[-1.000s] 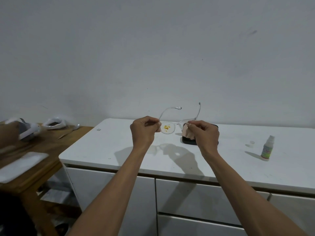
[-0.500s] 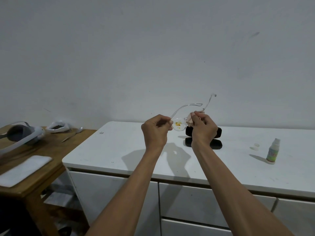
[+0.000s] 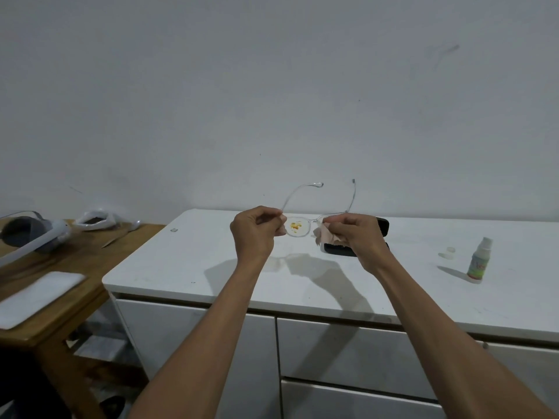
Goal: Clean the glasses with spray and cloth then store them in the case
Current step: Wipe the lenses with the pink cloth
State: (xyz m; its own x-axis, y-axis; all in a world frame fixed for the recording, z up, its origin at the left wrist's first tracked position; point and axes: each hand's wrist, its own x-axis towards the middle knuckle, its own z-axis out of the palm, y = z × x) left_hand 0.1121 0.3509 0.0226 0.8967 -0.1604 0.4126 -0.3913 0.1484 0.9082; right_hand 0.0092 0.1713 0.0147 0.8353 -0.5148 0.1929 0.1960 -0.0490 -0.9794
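Note:
Clear-framed glasses [image 3: 298,228] are held in the air above the white cabinet top [image 3: 196,261], temples open and pointing away from me. The left lens carries a yellow smear. My left hand [image 3: 255,231] pinches the frame's left end. My right hand [image 3: 357,234] presses a pinkish cloth [image 3: 322,237] around the right lens, which is hidden. The black glasses case [image 3: 381,226] lies open on the cabinet just behind my right hand. A small spray bottle [image 3: 479,260] stands uncapped at the right.
A small clear cap [image 3: 447,252] lies left of the bottle. A wooden table [image 3: 60,267] at the left holds a headset [image 3: 33,237], a plastic bag [image 3: 96,220] and a white pad [image 3: 33,297]. Cabinet drawers face me below.
The glasses were turned end-on half a second ago with both hands close together; now they are level and square to me again, the hands spread apart. The cloth stays on the right lens.

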